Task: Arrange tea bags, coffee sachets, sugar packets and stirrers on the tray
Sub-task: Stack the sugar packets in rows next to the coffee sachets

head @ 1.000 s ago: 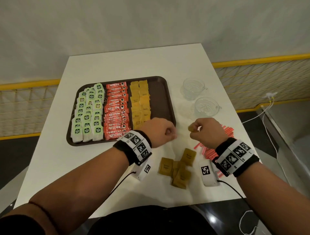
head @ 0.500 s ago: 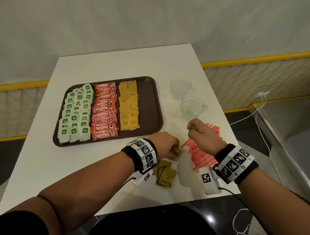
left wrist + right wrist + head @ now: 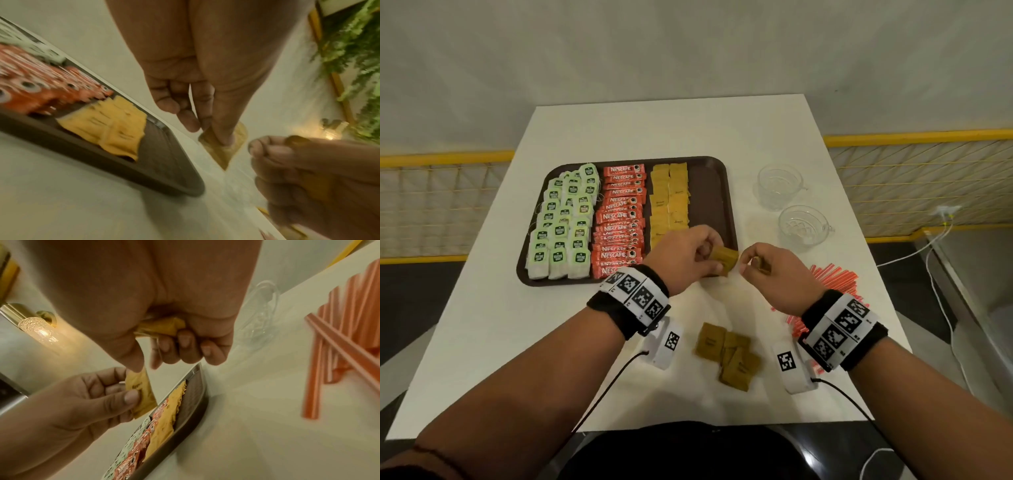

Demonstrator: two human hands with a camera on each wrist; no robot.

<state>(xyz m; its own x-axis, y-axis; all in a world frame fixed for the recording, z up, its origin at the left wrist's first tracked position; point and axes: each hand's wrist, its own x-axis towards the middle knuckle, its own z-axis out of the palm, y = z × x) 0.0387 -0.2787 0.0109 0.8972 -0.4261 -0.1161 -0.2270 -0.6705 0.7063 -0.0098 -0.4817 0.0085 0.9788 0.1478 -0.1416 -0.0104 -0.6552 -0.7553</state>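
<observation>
Left fingers (image 3: pixel 709 254) pinch sugar packet (image 3: pixel 726 257), upright on edge; right fingers (image 3: pixel 186 344) clutch folded packets (image 3: pixel 162 328).

On the dark brown tray (image 3: pixel 717 185), green-labelled tea bags (image 3: pixel 561 222), red coffee sachets (image 3: pixel 619 219) and yellow sugar packets (image 3: pixel 669 202) are seen.

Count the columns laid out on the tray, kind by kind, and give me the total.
Tea bags: 3 columns
Coffee sachets: 1 column
Sugar packets: 2 columns
Total: 6 columns
</observation>
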